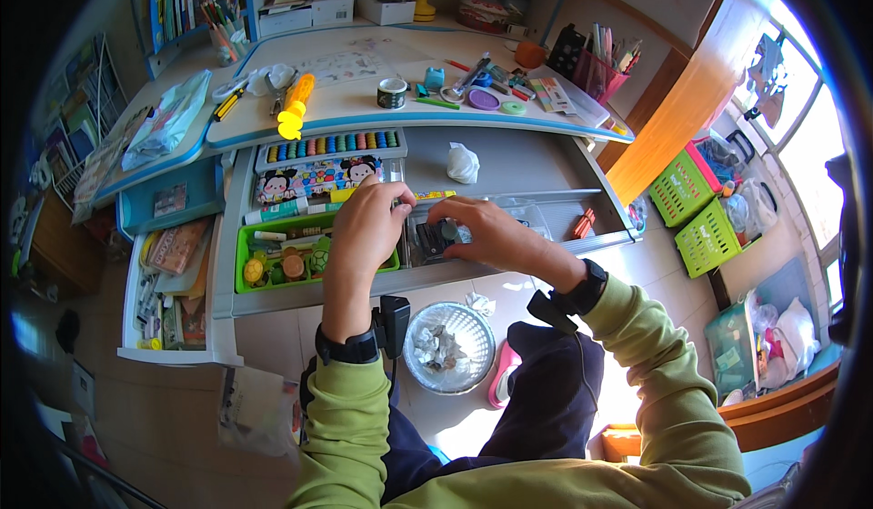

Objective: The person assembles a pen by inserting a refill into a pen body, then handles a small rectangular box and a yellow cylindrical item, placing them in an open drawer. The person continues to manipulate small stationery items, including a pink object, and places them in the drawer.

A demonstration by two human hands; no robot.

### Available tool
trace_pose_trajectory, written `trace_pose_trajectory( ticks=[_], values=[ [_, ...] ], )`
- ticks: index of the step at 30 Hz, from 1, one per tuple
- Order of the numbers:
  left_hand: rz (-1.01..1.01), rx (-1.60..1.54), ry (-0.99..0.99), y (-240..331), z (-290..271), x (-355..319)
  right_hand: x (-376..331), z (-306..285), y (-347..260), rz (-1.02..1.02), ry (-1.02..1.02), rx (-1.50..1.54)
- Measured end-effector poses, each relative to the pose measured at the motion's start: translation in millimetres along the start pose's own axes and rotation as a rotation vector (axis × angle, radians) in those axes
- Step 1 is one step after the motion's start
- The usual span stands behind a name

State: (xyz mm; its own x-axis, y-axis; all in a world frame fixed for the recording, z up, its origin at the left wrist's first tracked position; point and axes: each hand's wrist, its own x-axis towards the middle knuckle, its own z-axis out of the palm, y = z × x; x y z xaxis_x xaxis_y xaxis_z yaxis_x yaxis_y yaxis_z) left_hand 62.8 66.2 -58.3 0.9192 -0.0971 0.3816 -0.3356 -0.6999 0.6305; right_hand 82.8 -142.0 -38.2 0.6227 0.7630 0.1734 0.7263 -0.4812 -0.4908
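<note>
Person seen from above, lower centre of frame: yellow-green sleeves [668,391], dark trousers [546,400], a pink slipper [503,374], and black wrist straps [347,346] carrying small black devices.

Free room in the open drawer [509,159] is found mainly at twelve to two o'clock of the hands, where bare grey floor is broken only by a crumpled white wad [462,163]. Passage at nine o'clock is blocked by the green tray [244,247] packed with small round items, and at eleven o'clock by the cartoon pencil case [314,178] and the crayon box [332,144]. The centre is occupied by the left hand [366,227] and right hand [496,236] over a clear box [536,216]. Below, at six o'clock, the floor gap is taken by a mesh wastebasket [449,346].
</note>
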Motion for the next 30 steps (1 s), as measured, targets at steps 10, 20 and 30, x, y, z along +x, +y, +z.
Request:
trace_pose_trajectory(
  ticks=[10,20,30],
  values=[
    [-0.018,-0.03,0.025,0,-3,1,-1,-3,-4,0.029,0.21,0.093],
    [-0.009,0.162,-0.043,-4,14,7,-8,6,-28,0.076,0.363,0.229],
    [0.086,0.051,0.165,-11,14,19,-31,14,-30,0.196,0.357,0.355]
  ],
)
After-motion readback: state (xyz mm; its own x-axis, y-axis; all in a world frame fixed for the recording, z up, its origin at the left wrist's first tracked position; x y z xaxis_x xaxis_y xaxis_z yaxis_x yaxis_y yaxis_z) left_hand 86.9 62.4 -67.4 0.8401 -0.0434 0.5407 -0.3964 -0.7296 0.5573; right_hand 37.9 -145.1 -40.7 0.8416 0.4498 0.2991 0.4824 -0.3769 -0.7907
